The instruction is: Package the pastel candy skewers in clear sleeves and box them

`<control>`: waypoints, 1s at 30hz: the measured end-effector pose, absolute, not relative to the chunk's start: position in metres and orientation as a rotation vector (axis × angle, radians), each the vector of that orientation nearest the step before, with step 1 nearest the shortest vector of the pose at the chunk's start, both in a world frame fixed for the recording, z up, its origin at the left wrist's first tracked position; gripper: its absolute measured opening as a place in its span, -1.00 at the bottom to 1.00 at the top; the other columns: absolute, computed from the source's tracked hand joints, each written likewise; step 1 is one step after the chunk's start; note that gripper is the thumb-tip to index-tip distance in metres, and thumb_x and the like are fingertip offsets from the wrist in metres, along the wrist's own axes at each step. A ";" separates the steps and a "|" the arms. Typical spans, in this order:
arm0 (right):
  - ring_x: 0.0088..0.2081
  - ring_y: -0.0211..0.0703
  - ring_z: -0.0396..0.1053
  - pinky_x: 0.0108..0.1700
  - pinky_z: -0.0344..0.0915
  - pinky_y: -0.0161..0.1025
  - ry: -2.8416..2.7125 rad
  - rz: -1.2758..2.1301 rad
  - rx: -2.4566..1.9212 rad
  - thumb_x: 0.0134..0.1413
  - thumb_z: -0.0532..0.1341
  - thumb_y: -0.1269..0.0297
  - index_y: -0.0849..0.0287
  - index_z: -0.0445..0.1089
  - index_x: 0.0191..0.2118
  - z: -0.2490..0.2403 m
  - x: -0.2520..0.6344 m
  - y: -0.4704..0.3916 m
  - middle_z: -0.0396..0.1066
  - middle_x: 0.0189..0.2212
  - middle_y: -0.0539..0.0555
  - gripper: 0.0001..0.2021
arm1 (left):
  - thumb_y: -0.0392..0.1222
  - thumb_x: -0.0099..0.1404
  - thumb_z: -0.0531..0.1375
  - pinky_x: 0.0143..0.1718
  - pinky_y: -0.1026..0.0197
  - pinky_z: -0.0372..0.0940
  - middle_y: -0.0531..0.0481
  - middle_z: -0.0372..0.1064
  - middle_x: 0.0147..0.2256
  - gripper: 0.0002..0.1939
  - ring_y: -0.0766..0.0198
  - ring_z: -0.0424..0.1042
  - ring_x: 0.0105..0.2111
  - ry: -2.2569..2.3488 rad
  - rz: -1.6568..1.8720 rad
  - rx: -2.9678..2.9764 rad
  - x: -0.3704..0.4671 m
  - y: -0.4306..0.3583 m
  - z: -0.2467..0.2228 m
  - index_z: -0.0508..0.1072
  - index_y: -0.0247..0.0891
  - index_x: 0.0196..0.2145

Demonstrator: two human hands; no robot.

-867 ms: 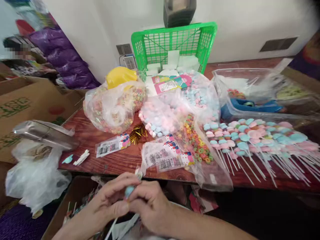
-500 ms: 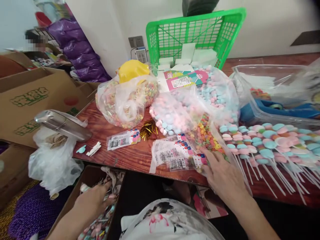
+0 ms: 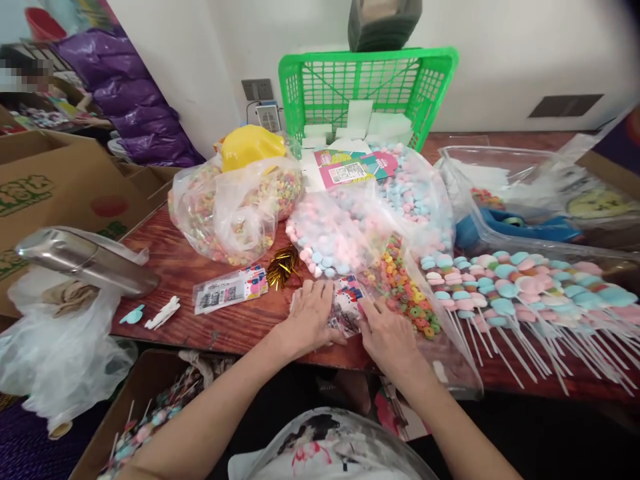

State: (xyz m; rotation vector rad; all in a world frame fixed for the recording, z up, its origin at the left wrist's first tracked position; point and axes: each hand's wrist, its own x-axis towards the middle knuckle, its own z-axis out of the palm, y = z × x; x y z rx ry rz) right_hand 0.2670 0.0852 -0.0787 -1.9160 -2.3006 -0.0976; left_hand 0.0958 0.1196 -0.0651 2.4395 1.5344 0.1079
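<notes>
My left hand [image 3: 311, 319] lies over a spread of printed clear packets [image 3: 349, 293] near the table's front edge, its fingers apart and flat. At the right end of these packets is my right hand [image 3: 393, 337], its fingertips bent against their edge. Right beside it, an open clear bag holds colorful ring candies [image 3: 413, 293]. A second group of packets [image 3: 230, 290] and a bunch of gold twist ties [image 3: 283, 267] lie to the left. Behind the hands is a bag of pink and blue marshmallows [image 3: 330, 233].
Marshmallow sticks [image 3: 515, 287] cover the table's right side, before a clear tub [image 3: 500, 157]. A green basket [image 3: 367, 63] stands behind. On the left are a steel flask [image 3: 90, 260], a yellow-topped candy bag [image 3: 253, 147] and a box of lollipops [image 3: 135, 373] below the edge.
My left hand has moved from the box below the table up onto the packets. My right hand has shifted left to their edge. The view has turned slightly.
</notes>
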 end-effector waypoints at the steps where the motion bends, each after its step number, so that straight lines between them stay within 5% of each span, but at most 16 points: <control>1: -0.39 -0.13 0.45 -0.46 0.24 -0.28 -2.257 -0.079 -1.870 0.19 0.10 0.34 0.11 0.40 -0.04 -0.083 0.270 0.082 0.46 -0.23 0.13 -0.74 | 0.18 -0.06 0.38 0.01 -0.12 0.13 -0.25 0.15 0.09 0.03 -0.10 0.11 0.02 1.540 0.093 2.422 0.094 0.119 -0.064 0.05 -0.32 0.22; 5: -0.23 -0.12 0.44 -0.36 0.28 -0.28 -2.016 -0.065 -1.641 0.22 0.07 0.28 0.14 0.31 0.10 -0.094 0.290 0.060 0.40 -0.06 0.17 -0.65 | 0.09 0.08 0.32 -0.05 -0.07 0.10 -0.15 0.22 -0.02 -0.23 -0.03 0.12 -0.04 1.433 0.057 2.417 0.089 0.115 -0.059 0.18 -0.22 0.16; 9: -0.26 -0.14 0.42 -0.36 0.21 -0.28 -2.075 -0.166 -1.670 0.21 0.10 0.25 0.09 0.38 0.04 -0.097 0.316 0.042 0.43 -0.12 0.11 -0.69 | -0.04 0.19 0.27 -0.06 -0.02 0.07 -0.09 0.23 -0.10 -0.38 0.04 0.12 -0.08 1.265 0.054 2.484 0.082 0.111 -0.060 0.21 -0.09 0.18; 16: -0.35 -0.21 0.36 -0.34 0.09 -0.28 -2.107 -0.205 -1.681 0.25 0.11 0.24 0.10 0.49 -0.23 -0.104 0.335 0.051 0.45 -0.39 0.04 -0.80 | -0.10 0.30 0.14 0.00 -0.05 0.06 -0.15 0.20 -0.06 -0.51 0.03 0.11 -0.04 1.092 -0.032 2.560 0.080 0.110 -0.059 0.24 -0.16 0.17; 24: -0.29 -0.16 0.38 -0.35 0.13 -0.28 -2.188 -0.086 -1.825 0.19 0.15 0.31 0.10 0.47 -0.19 -0.083 0.322 0.053 0.44 -0.32 0.06 -0.85 | -0.21 0.28 0.10 0.04 -0.17 0.07 -0.25 0.17 0.09 -0.43 -0.08 0.12 0.04 1.411 -0.021 2.683 0.109 0.083 -0.052 0.13 -0.26 0.24; 30: -0.25 -0.19 0.42 -0.20 0.27 -0.30 -1.943 -0.233 -1.647 0.24 0.11 0.27 0.12 0.48 -0.19 -0.051 0.352 0.039 0.48 -0.25 0.09 -0.81 | -0.39 0.25 0.04 -0.06 -0.06 0.23 -0.25 0.33 -0.04 -0.64 -0.02 0.28 -0.08 1.155 -0.133 2.874 0.118 0.073 -0.060 0.38 -0.38 0.00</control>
